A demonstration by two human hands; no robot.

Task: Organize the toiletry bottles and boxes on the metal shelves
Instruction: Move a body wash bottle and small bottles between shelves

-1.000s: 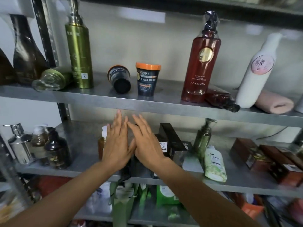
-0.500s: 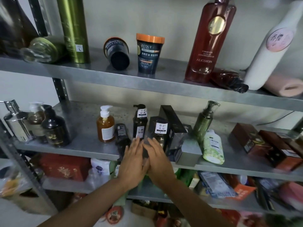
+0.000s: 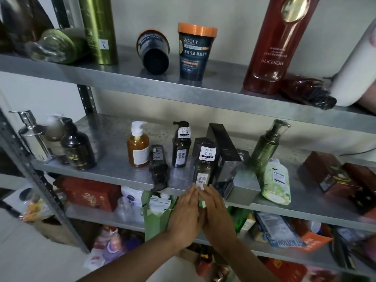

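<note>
Released and grasping nothing, left hand [image 3: 184, 212] and right hand [image 3: 216, 212] lie flat side by side, fingers straight, fingertips at the base of the dark labelled bottle [image 3: 203, 159], which stands upright at the middle shelf's [image 3: 114, 159] front edge.

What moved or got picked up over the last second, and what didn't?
The left hand and right hand dropped together from covering the bottles to the front edge of the middle shelf, flat, holding nothing, fingertips by the dark labelled bottle. Bottles and boxes stayed put.
</note>
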